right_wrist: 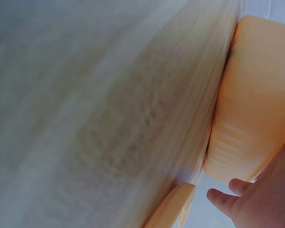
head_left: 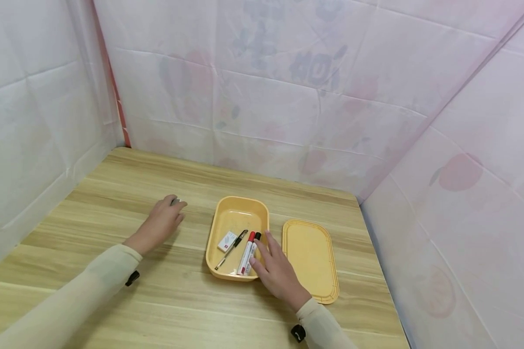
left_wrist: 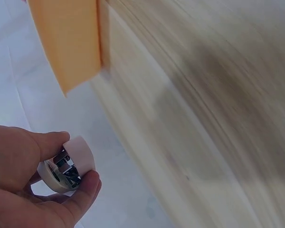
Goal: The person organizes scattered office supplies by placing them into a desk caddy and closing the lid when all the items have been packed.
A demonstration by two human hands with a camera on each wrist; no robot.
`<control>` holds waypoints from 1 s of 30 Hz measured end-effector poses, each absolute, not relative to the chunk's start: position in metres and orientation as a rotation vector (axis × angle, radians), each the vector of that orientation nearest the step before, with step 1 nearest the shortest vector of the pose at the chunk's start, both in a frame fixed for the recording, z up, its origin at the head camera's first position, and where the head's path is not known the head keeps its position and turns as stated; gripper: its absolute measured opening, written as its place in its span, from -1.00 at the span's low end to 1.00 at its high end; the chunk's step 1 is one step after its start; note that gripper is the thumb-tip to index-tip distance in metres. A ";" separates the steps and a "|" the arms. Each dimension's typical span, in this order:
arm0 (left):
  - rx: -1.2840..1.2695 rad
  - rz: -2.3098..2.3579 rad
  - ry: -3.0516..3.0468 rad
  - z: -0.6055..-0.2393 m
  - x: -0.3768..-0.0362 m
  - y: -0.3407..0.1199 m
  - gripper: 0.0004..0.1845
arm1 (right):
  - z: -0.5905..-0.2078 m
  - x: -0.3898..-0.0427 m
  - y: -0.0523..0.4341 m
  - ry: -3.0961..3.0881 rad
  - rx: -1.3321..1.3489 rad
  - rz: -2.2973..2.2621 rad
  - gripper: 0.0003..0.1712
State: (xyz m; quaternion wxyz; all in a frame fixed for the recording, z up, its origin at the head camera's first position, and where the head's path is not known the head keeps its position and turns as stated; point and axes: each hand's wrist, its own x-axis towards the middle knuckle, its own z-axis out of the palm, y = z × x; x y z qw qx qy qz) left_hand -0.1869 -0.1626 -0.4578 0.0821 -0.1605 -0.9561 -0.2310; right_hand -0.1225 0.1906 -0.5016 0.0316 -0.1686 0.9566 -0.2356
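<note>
My left hand [head_left: 160, 222] is above the table, left of the yellow box. In the left wrist view, its thumb and fingers pinch a small rounded white object [left_wrist: 80, 156] with shiny metal parts in its opening; its exact kind is unclear. The open yellow box [head_left: 220, 213] holds a boxed white eraser [head_left: 227, 241], a black-capped pen [head_left: 232, 248], a red-capped marker [head_left: 246, 254] and a black-capped marker [head_left: 257, 236]. At the box's right side is my right hand [head_left: 278, 271], fingers loosely extended near the rim and markers. Whether it touches the box cannot be told.
A flat yellow lid [head_left: 310, 259] lies to the right of the box, partly behind my right hand. The wood-grain table [head_left: 179, 310] is bordered by pale printed sheets [head_left: 279, 97] at the back and both sides.
</note>
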 end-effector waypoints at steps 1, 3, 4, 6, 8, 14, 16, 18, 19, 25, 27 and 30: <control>-0.489 -0.685 -2.845 -0.457 -0.187 -0.160 -0.62 | -0.502 -0.123 0.190 2.949 -0.522 -0.726 -0.21; -0.511 -0.674 -2.827 -0.457 -0.188 -0.156 -0.62 | -0.502 -0.123 0.190 2.955 -0.528 -0.724 -0.21; -0.520 -0.669 -2.819 -0.456 -0.188 -0.155 -0.63 | -0.502 -0.123 0.190 2.958 -0.532 -0.722 -0.21; -0.522 -0.663 -2.813 -0.456 -0.188 -0.152 -0.63 | -0.502 -0.123 0.189 2.962 -0.538 -0.721 -0.21; -0.521 -0.660 -2.811 -0.455 -0.188 -0.150 -0.63 | -0.503 -0.123 0.189 2.964 -0.539 -0.721 -0.21; -0.541 -0.675 -2.807 -0.452 -0.187 -0.140 -0.64 | -0.503 -0.123 0.189 2.966 -0.536 -0.727 -0.22; -0.546 -0.682 -2.811 -0.451 -0.186 -0.137 -0.64 | -0.503 -0.123 0.188 2.966 -0.539 -0.732 -0.22; -0.546 -0.696 -2.822 -0.450 -0.185 -0.134 -0.63 | -0.503 -0.123 0.188 2.965 -0.541 -0.732 -0.22; -0.544 -0.705 -2.830 -0.449 -0.184 -0.133 -0.63 | -0.504 -0.123 0.187 2.965 -0.543 -0.734 -0.22; -0.535 -0.741 -2.855 -0.444 -0.182 -0.119 -0.61 | -0.504 -0.124 0.186 2.969 -0.558 -0.739 -0.22; -0.548 -0.740 -2.844 -0.443 -0.181 -0.113 -0.61 | -0.504 -0.123 0.186 2.970 -0.563 -0.747 -0.23; -0.591 -0.743 -2.818 -0.443 -0.179 -0.102 -0.62 | -0.503 -0.123 0.186 2.969 -0.563 -0.752 -0.24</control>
